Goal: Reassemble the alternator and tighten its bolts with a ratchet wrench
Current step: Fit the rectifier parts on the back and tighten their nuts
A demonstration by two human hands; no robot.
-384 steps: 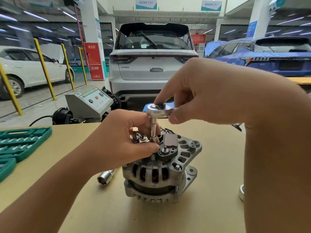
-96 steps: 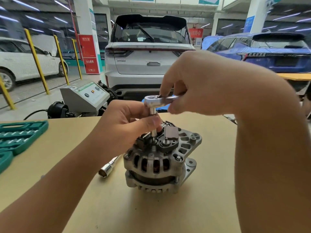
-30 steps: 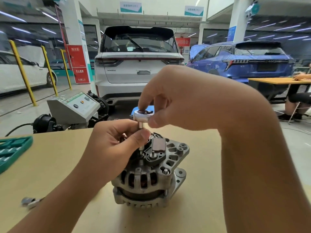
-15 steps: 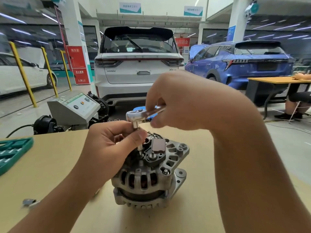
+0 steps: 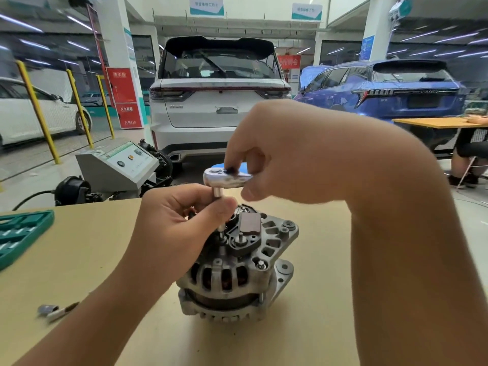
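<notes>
A silver alternator (image 5: 232,281) stands upright on the tan table (image 5: 79,249), its black rear cover with a brown block facing up. A chrome ratchet wrench (image 5: 227,178) sits above it, with its socket extension (image 5: 217,196) pointing straight down onto a bolt on the rear cover. My left hand (image 5: 179,225) pinches the extension between thumb and fingers and rests against the alternator's left side. My right hand (image 5: 295,159) grips the ratchet's head and handle from the right; the handle itself is hidden in the palm.
A green socket tray (image 5: 21,233) lies at the table's left edge. A loose socket (image 5: 52,310) lies near my left forearm. Behind the table stand a grey test machine (image 5: 118,167), a white car and a blue car. A seated person is at the far right.
The ratchet head has swung a little to the right and sits flatter over the extension. My left hand keeps its pinch on the extension. The alternator has not moved.
</notes>
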